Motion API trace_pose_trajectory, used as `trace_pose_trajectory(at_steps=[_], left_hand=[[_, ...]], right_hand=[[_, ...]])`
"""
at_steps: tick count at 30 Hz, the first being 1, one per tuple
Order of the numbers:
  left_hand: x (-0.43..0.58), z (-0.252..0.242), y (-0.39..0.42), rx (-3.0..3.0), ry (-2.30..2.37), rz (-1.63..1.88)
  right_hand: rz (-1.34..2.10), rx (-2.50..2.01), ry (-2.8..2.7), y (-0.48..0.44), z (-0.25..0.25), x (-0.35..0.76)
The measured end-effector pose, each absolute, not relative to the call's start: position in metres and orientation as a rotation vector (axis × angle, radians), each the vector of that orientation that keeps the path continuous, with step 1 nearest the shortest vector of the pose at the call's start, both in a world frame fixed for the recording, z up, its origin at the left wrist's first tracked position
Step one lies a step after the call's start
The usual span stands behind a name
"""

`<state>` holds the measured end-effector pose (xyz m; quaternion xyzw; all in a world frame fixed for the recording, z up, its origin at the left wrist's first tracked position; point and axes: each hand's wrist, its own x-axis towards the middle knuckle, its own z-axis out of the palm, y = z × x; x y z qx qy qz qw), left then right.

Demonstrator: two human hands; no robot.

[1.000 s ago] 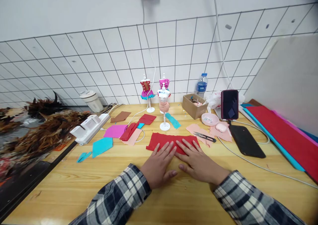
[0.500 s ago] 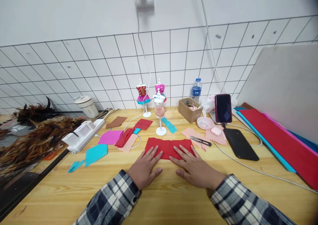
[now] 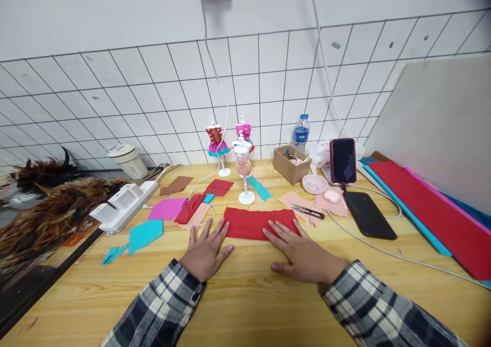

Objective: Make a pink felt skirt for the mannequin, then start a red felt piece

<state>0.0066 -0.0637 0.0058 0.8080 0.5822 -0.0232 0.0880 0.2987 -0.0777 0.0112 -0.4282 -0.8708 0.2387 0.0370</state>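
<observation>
A red piece of cloth (image 3: 247, 225) lies flat on the wooden table in front of me. My left hand (image 3: 206, 250) is open, fingers spread, at the cloth's left edge, with its fingertips just reaching that edge. Flat on the cloth's right part rest the fingers of my right hand (image 3: 297, 252), also open. Just behind the cloth stands a small white mannequin (image 3: 242, 150) wrapped in peach cloth. Thread snips (image 3: 308, 211) lie right of the red cloth on a peach scrap (image 3: 297, 202).
Two dressed mannequins (image 3: 214, 140) stand behind. A cardboard box (image 3: 291, 167), pink dish (image 3: 315, 184), propped phone (image 3: 342, 160) and black phone (image 3: 370, 216) are right. Cloth scraps (image 3: 146, 234), a power strip (image 3: 125, 204) and feathers (image 3: 57, 214) lie left. A white cable (image 3: 383, 260) crosses the right side.
My left hand has slid left, off most of the red cloth to its edge. The right hand stays on the cloth, which now looks smoother. The camera view has shifted slightly.
</observation>
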Motion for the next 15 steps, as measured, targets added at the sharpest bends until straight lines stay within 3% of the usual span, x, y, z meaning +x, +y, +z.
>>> trace_pose_trajectory(at_steps=[8, 15], left_hand=[[-0.043, 0.016, -0.035, 2.504, 1.749, 0.399], [-0.071, 0.015, -0.019, 2.395, 2.04, 0.298]], right_hand=[[0.633, -1.323, -2.658, -0.075, 0.015, 0.3], [0.412, -1.117, -2.718, -0.066, 0.03, 0.264]])
